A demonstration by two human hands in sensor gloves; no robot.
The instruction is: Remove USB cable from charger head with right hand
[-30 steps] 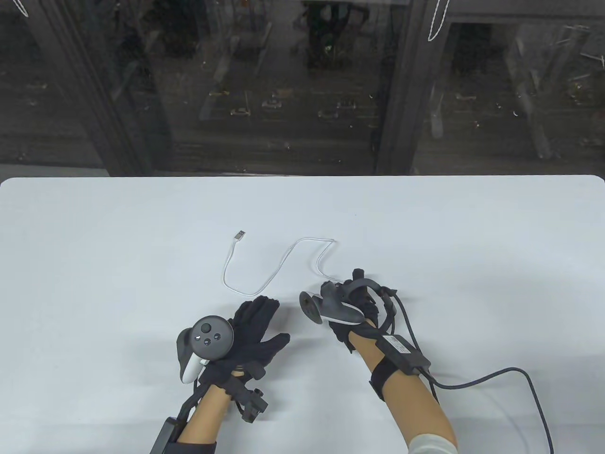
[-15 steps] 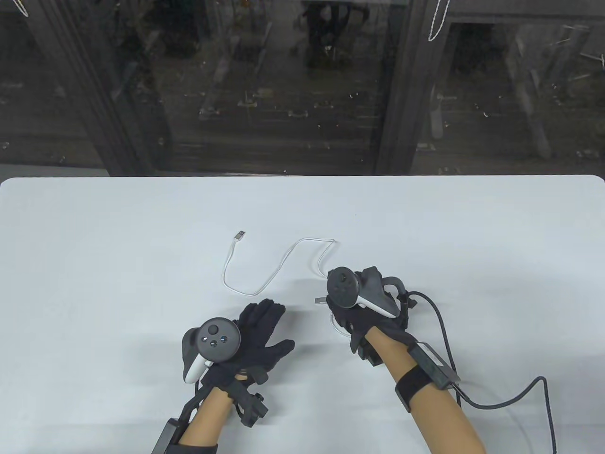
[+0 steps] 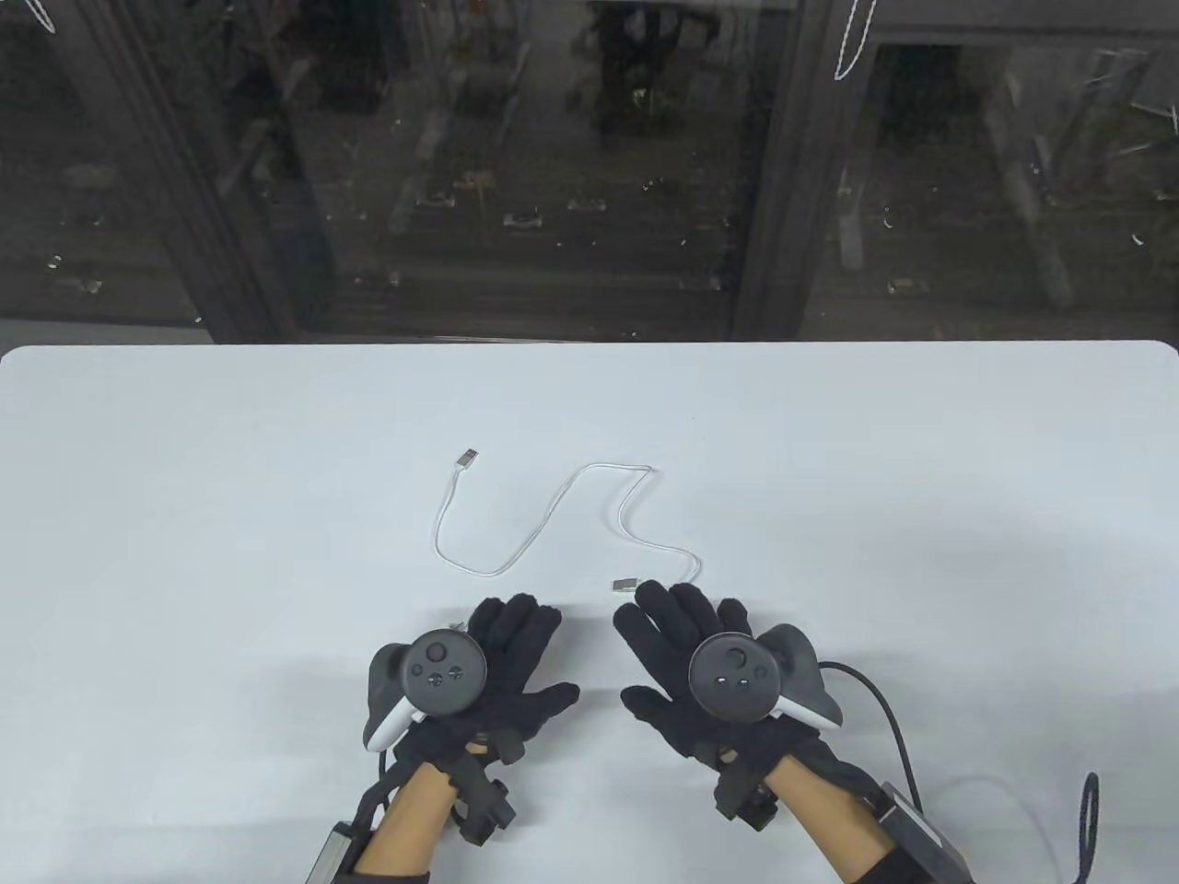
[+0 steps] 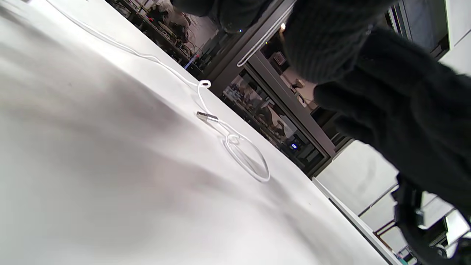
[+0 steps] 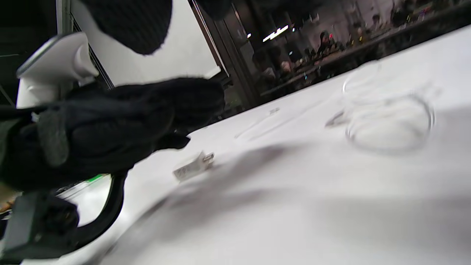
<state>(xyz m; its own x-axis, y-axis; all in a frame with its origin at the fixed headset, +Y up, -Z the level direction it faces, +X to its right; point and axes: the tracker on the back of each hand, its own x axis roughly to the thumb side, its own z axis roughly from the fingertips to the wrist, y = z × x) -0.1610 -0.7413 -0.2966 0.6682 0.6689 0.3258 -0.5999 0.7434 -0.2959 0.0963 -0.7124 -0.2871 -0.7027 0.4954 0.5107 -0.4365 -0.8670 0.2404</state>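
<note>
Both hands lie flat and spread on the white worktop (image 3: 184,479), holding nothing. The left hand (image 3: 502,668) and the right hand (image 3: 686,668) rest side by side, palms down, fingers pointing away from the person.

The white USB cable (image 3: 516,543) lies loose on the worktop just beyond the fingertips. Its near plug (image 3: 626,584) sits bare, right in front of the right hand's index finger and apart from it; from there the cable snakes away and across toward the left, ending in a second plug (image 3: 467,457) well beyond the left hand.

The charger head (image 5: 194,166) is not clear in the table view. The right wrist view shows a small white block with prongs lying on the worktop beside the left hand, in the gap between the two hands, with no cable in it.

Judging by this, the task looks finished: the plug is out, cable and charger lie separate, and the right hand has let go. Nothing seems left beyond resting.
</note>
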